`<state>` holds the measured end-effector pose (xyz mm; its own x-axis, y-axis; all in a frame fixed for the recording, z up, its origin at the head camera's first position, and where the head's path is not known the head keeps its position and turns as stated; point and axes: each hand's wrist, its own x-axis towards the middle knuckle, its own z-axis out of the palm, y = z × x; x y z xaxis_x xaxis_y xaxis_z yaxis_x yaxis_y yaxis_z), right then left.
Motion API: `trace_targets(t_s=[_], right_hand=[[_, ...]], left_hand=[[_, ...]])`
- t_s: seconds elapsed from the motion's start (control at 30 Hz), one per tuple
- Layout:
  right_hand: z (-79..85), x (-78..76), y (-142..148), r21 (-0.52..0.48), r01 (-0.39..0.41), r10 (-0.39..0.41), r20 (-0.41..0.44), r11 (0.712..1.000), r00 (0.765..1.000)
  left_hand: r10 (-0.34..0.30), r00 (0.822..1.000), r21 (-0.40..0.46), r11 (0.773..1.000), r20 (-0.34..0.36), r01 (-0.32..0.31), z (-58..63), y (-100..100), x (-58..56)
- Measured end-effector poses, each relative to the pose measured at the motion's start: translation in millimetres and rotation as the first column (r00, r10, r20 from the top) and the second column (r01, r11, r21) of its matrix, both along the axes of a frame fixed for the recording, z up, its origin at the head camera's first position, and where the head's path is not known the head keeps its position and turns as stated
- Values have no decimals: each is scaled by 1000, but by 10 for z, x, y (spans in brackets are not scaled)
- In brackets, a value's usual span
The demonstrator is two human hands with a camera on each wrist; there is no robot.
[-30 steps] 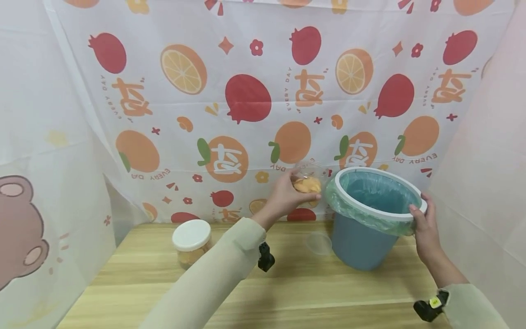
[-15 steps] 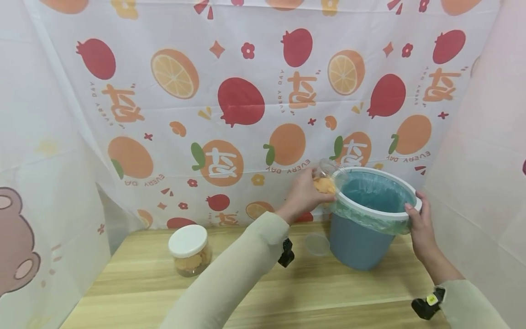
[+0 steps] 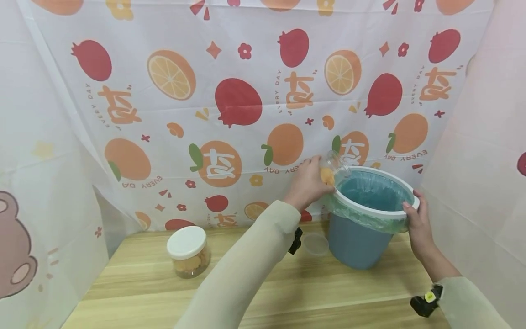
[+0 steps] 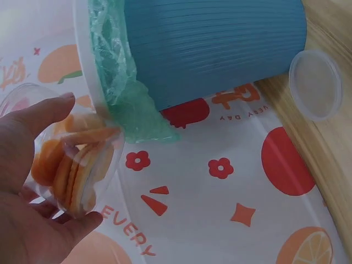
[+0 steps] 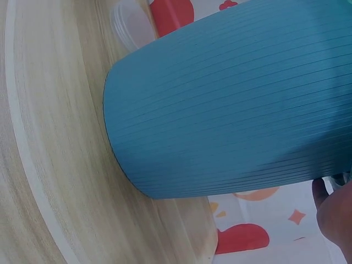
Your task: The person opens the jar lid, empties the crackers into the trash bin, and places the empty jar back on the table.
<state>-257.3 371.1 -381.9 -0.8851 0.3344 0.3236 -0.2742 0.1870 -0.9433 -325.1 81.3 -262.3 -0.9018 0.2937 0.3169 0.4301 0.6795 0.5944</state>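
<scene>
My left hand (image 3: 310, 183) grips a clear plastic tub (image 3: 338, 164) with orange-yellow biscuits (image 4: 80, 173) inside. The tub is tilted, its mouth at the left rim of a blue waste bin (image 3: 359, 242). A green bin liner (image 3: 370, 221) is folded out over the bin's side, below a white rim ring (image 3: 402, 214). At the right of that ring my right hand (image 3: 422, 230) holds on, thumb on top and fingers outside. In the left wrist view, thumb and fingers curl round the tub. The right wrist view shows mostly the bin's ribbed side, with part of the hand at the edge.
A clear round lid (image 3: 316, 244) lies on the wooden table (image 3: 312, 292), left of the bin. Further left stands a jar (image 3: 191, 264) of biscuits under a white lid (image 3: 186, 242). A fruit-print cloth (image 3: 246, 55) hangs close behind.
My left hand has carried the tub rightward to the bin's rim and tilted it further. My right hand stays on the rim. The head view has shifted slightly.
</scene>
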Motion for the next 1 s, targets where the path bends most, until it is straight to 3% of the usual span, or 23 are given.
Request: trace_targets(t_s=[0.23, 0.47, 0.73, 1.0], right_hand=[[26, -10, 1, 20, -6, 6, 23, 1000, 1000], [17, -18, 36, 9, -6, 5, 41, 1000, 999], [45, -31, 31, 11, -6, 5, 58, 1000, 998], [65, -10, 26, 22, -16, 14, 72, 1000, 997]], left_hand=[[10, 995, -135, 991, -96, -23, 28, 56, -61], [-37, 982, -340, 940, -185, -28, 54, 117, -130], [-44, 978, -410, 911, -203, -45, 115, 173, -148], [-82, 958, -468, 882, -273, -58, 138, 211, -148]])
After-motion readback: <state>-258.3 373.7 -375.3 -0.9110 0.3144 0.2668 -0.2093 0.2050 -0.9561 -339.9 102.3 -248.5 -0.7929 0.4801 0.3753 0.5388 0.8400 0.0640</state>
